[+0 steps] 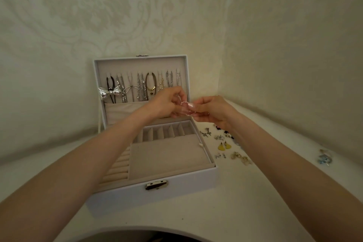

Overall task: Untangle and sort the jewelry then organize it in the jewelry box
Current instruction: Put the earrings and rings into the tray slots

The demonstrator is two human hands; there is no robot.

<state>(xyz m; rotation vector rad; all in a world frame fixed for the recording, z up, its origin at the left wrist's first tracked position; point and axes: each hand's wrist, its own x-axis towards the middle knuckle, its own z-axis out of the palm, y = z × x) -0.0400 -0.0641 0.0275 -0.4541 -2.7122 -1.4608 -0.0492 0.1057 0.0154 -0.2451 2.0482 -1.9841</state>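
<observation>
A white jewelry box (pixel 125 198) stands open on the table, its lid upright against the wall. Several necklaces (pixel 141 86) hang on hooks inside the lid, with a silver bow (pixel 109 92) at the left. Above the box's back edge, my left hand (pixel 167 102) and my right hand (pixel 212 112) meet, both pinching a small pink beaded piece (pixel 185 108). The tray's beige compartments (pixel 167 155) and ring rolls (pixel 117 169) hold nothing that I can see.
Loose earrings lie on the table right of the box: a yellow pair (pixel 224 146), silver pieces (pixel 206 133), pale ones (pixel 241 158). A blue cluster (pixel 325 158) sits at the far right. The patterned wall stands close behind.
</observation>
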